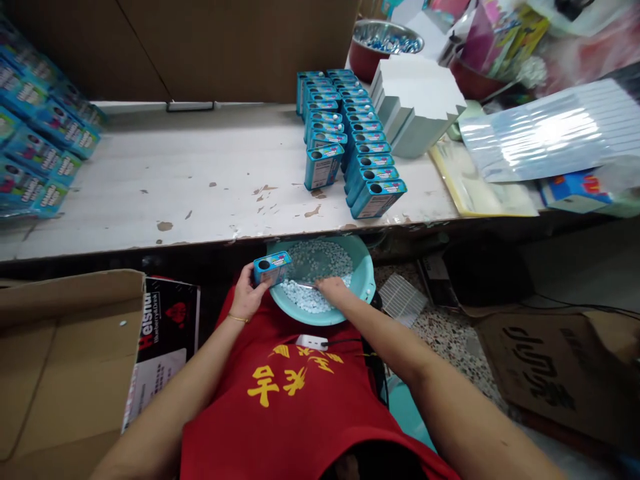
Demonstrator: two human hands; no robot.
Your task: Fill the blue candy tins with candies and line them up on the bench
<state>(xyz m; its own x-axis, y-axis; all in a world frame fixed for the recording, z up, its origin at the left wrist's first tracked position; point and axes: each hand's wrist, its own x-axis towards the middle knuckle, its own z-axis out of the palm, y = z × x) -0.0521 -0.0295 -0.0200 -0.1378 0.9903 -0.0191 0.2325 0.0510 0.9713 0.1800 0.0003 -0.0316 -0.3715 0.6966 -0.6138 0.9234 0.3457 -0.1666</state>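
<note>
Red T-shirt [280, 427] with yellow characters [293, 377] fills the foreground, and just above it the left hand [249, 293] closes around a blue tin [271, 268] at the rim of a teal basin [320, 319] of pale blue candies [313, 267]. The right hand [331, 288] rests on the candies beside a thin metal strip [303, 285] (whether it grips the strip, I cannot tell), while matching tins [350, 133] stand in rows on the chipped desk [175, 187]

Left hand [246, 293] grips blue tin [271, 268]; right hand [333, 288] over teal basin [364, 280].
</note>
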